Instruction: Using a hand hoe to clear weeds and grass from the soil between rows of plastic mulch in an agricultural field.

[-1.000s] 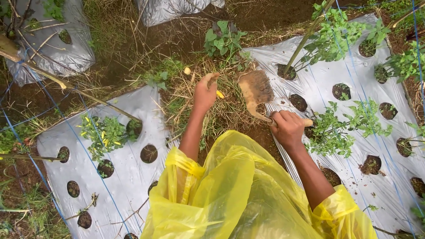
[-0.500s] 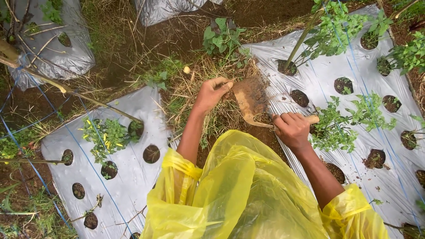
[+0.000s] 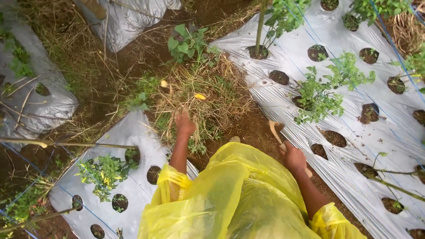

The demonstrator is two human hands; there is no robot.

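**Weeding tool drawn back beside silver mulch sheet**

Rain cape of yellow plastic covers a person bent over a furrow between mulched beds. The right hand is clenched round the handle of a small hand hoe, its blade edge-on over bare soil just beside the silver plastic sheet. The left hand, fingers curled, rests on the dry grass clump; whether it grips stems is unclear. A swing landing wide could slash the sheet, or nick the left hand. Half a second earlier the blade lay flat near the left hand; it now sits lower, pulled toward the body.
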